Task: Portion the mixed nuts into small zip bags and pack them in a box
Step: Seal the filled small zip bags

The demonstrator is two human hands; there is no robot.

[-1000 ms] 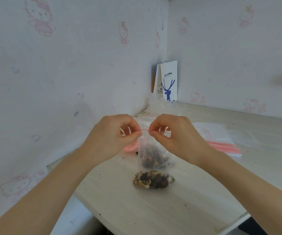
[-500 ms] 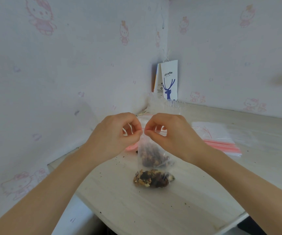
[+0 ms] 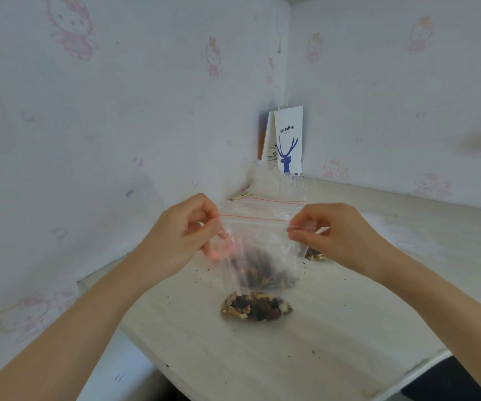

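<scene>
Zip bag (image 3: 259, 241) of mixed nuts (image 3: 262, 270) pinched at top corners, fingers of left hand (image 3: 184, 235) and right hand (image 3: 334, 235) clamped on it; second filled bag (image 3: 256, 306) lying on table (image 3: 262, 357).

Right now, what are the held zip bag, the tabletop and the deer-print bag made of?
zip bag: thin clear plastic film, glossy; the nuts show through, it creases, red seal line on top.
tabletop: likely laminate or painted wood, matte; pale with faint grain streaks.
deer-print bag: probably white paper, matte; flat stiff panels, printed, string handle.
</scene>
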